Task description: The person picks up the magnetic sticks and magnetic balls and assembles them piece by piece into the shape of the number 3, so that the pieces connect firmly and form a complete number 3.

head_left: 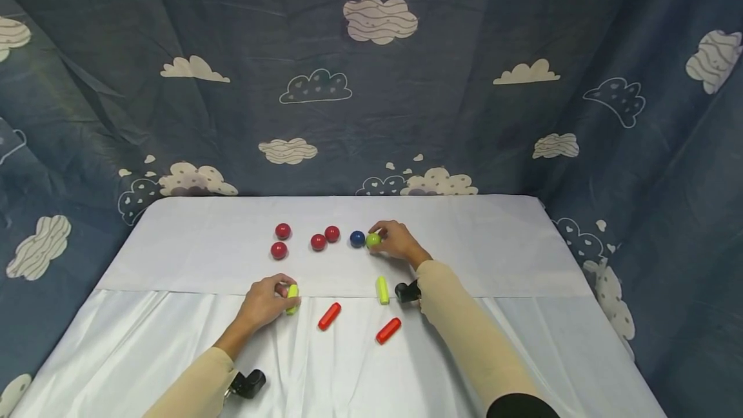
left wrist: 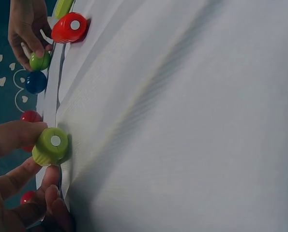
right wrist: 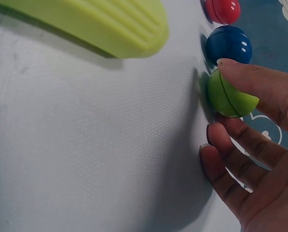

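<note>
Ball, green (right wrist: 227, 96): right grip (head_left: 399, 241) pinched it, probably against rolling.
Cylinder, yellow-green (left wrist: 46, 151): left grip (head_left: 266, 302) pinched it, lower frame.

In the middle of the head view we see a green ball (head_left: 373, 240), smooth and softly glossy, with a fine seam; whether it is plastic or painted wood we cannot tell. The blue ball (head_left: 356, 238) and red balls (head_left: 282, 231) to its left shine harder, with crisp highlights. The yellow-green sticks (head_left: 382, 290) look like plastic; at the upper left of the right wrist view we find one nearly matt, with grooves. Lower in the head view, the red sticks (head_left: 329, 316) look glossier. Beneath, we see white cloth (head_left: 493, 237), finely textured up close and creased. Behind hangs a matt, printed fabric backdrop (head_left: 418, 128). At lower right, a beige sleeve (head_left: 470, 328) is dull cloth.
</note>
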The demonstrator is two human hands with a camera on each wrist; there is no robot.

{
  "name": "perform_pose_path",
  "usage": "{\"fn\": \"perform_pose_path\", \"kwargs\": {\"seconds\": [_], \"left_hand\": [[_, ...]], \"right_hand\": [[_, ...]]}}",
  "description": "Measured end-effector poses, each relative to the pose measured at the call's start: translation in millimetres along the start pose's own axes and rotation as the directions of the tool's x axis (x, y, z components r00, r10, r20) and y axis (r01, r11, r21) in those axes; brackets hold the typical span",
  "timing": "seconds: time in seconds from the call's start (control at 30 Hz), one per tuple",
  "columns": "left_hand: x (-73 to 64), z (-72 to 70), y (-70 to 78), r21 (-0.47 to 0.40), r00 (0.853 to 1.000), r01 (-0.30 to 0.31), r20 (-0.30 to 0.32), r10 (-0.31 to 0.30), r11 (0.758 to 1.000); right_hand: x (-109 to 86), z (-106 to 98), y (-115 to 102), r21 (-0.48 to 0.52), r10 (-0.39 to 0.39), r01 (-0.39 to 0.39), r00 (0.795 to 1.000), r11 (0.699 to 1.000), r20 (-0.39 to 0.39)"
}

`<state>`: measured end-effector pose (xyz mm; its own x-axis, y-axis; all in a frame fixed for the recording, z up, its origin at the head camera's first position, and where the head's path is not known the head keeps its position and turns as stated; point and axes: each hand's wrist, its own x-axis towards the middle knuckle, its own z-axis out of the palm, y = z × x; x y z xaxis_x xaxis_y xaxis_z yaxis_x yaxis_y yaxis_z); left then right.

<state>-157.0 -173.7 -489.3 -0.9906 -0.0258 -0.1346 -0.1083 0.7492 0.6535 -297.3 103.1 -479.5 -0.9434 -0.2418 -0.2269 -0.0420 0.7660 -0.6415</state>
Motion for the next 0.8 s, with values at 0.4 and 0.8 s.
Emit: {"fn": "perform_pose_path", "kwargs": {"seconds": [0.4,0.8], "left_hand": [[-1.3,-2.5,-1.2,0.012,1.0,-0.005,0.003,0.005,1.0],[1.8,-3.1,-5.2,0.002,0.999,-0.026,0.021,0.026,1.0]], "right_hand": [[3.1,1.1,3.4,0.018,-0.017,0.017,1.0,1.0,-0.014],[2.8,1.0,3.9,0.042,0.015,-0.014,1.0,0.999,-0.013]]}}
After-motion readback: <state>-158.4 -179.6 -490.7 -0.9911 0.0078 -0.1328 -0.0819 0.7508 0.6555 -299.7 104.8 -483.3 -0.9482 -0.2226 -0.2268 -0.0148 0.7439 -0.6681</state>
